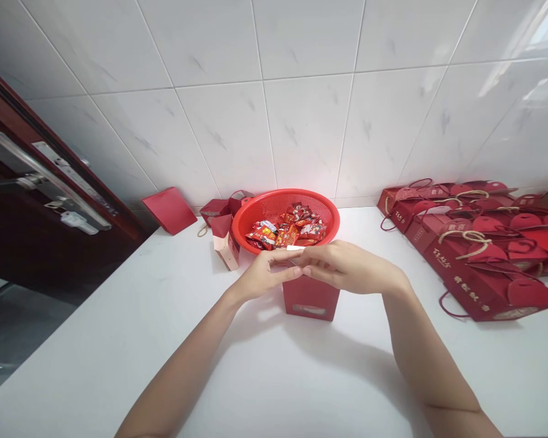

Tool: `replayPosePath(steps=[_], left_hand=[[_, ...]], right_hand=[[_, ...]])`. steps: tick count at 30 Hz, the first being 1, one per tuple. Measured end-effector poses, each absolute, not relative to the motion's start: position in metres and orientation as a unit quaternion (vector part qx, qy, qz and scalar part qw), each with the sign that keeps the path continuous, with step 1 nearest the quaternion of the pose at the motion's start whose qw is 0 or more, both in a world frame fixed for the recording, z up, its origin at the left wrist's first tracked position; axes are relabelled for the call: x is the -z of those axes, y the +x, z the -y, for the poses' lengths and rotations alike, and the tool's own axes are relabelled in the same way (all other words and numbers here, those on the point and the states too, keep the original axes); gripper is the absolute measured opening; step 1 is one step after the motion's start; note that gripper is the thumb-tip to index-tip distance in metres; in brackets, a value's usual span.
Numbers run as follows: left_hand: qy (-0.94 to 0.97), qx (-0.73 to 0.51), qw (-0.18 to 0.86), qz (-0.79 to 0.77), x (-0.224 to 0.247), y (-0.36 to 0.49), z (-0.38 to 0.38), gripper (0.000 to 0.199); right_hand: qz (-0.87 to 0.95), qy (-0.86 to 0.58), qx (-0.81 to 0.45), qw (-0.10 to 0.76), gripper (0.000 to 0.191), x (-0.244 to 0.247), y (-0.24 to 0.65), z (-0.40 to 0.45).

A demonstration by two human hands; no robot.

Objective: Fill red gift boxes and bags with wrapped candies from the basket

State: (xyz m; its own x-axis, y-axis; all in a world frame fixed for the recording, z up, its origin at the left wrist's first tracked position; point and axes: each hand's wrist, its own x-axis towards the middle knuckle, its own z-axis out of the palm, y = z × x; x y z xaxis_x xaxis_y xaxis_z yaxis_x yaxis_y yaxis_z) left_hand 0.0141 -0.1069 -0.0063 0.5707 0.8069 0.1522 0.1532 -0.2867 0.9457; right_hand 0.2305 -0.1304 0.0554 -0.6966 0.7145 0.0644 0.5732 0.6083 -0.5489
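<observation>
A red gift box point(311, 299) stands upright on the white table, with a small cut-out window low on its near face. My left hand point(270, 272) reaches in at its top left, thumb and fingers closed about the upper edge. From the other side my right hand point(347, 264) bends over the top, its fingertips meeting those of the left. A small white edge point(295, 247) shows just above the fingers; what it belongs to is hidden. Right behind the box sits a red plastic basket point(327, 211) holding several red-wrapped snack packets point(287, 235).
Several red gift boxes with cord handles point(456, 261) crowd the table's right side. Left of the basket are a partly opened box point(226, 243) and a red panel-like piece point(170, 210). A tiled wall point(308, 134) bounds the back; a dark door point(50, 207) stands left.
</observation>
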Motion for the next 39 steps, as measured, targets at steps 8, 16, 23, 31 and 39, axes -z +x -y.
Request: replayPosePath(steps=[8, 16, 23, 31, 39], left_hand=[[0.782, -0.324, 0.399, -0.352, 0.016, 0.009, 0.110, 0.054], [0.785, -0.388, 0.321, -0.360, 0.032, 0.016, 0.111, 0.051], [0.771, -0.424, 0.290, -0.375, 0.040, 0.024, 0.106, 0.053], [0.777, -0.438, 0.261, -0.370, 0.040, 0.030, 0.100, 0.025], [0.782, -0.436, 0.260, -0.361, 0.037, 0.032, 0.101, 0.009]], right_hand=[[0.848, -0.388, -0.221, 0.287, 0.022, -0.061, 0.254, 0.127], [0.854, -0.420, -0.222, 0.214, 0.035, -0.057, 0.266, 0.122], [0.857, -0.429, -0.250, 0.139, 0.035, -0.050, 0.269, 0.115], [0.851, -0.421, -0.276, 0.150, 0.033, -0.037, 0.273, 0.106], [0.830, -0.440, -0.278, 0.200, 0.049, -0.015, 0.267, 0.110]])
